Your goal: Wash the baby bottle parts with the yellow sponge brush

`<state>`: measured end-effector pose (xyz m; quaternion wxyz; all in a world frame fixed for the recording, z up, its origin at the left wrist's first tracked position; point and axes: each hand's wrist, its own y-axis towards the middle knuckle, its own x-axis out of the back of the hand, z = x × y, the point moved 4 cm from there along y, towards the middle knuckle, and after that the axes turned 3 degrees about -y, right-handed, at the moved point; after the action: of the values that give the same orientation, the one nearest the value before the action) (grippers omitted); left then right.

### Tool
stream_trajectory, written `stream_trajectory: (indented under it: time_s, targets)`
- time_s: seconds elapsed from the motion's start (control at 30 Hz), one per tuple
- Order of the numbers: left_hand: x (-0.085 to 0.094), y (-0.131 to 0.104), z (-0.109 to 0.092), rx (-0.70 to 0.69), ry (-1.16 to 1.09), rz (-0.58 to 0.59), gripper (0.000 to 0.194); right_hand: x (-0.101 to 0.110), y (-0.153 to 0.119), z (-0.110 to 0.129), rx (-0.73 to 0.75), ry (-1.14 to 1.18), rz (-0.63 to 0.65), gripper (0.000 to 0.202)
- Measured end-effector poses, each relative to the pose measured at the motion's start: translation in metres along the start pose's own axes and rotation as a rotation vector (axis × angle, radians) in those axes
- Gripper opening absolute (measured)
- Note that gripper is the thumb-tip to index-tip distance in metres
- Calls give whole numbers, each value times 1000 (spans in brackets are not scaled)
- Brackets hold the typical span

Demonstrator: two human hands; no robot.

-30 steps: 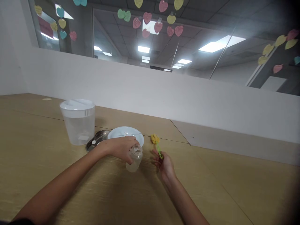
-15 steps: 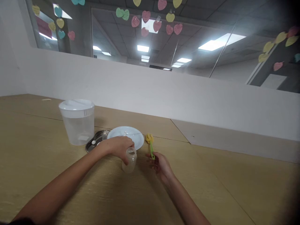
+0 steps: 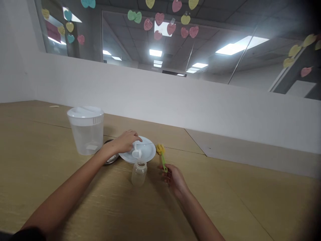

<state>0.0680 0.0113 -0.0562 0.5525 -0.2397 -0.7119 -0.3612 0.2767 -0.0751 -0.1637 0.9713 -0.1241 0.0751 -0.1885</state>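
**Brush (image 3: 162,157) in the right hand (image 3: 175,175), left hand (image 3: 125,142) over the plate (image 3: 151,154)**

Gripped near the bottom of the green handle (image 3: 164,163), just right of the plate, with the yellow head (image 3: 160,149) pointing away; apparently held low to leave that head free. Cannot tell about contact between head and surface (image 3: 220,187).

Upright on the near side of the plate, an open-topped jar (image 3: 139,175), touched by neither hand, probably set centrally for easy reach from both sides. Over the plate, left hand arched down to a white piece (image 3: 136,154); cannot tell whether closed on it or merely near. Placed in the plate, perhaps, against straying. Partly behind the left arm (image 3: 75,182), a metal tray (image 3: 110,163), mostly hidden. Farther left, a clear bucket (image 3: 84,135) under a white lid (image 3: 85,112), likely parked out of the way.

On the bucket, a pale label (image 3: 91,147), too small to read. On the glass (image 3: 135,43) beyond, heart-shaped notes (image 3: 193,32), some with faint marks like handwriting, none legible. No brand to be made out.
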Motion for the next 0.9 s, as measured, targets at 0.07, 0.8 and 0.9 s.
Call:
stream_trajectory:
  time_s: [0.07,0.8,0.9]
  targets:
    - [-13,11,16,64,56,-118,52,0,-1,1,11,-38,2,11]
    - [27,1,22,183,71,-344,27,8,4,9,430,-1162,-154,10]
    - [53,-14,8,136,-14,-459,26,8,-3,19,483,-1222,-227,15]
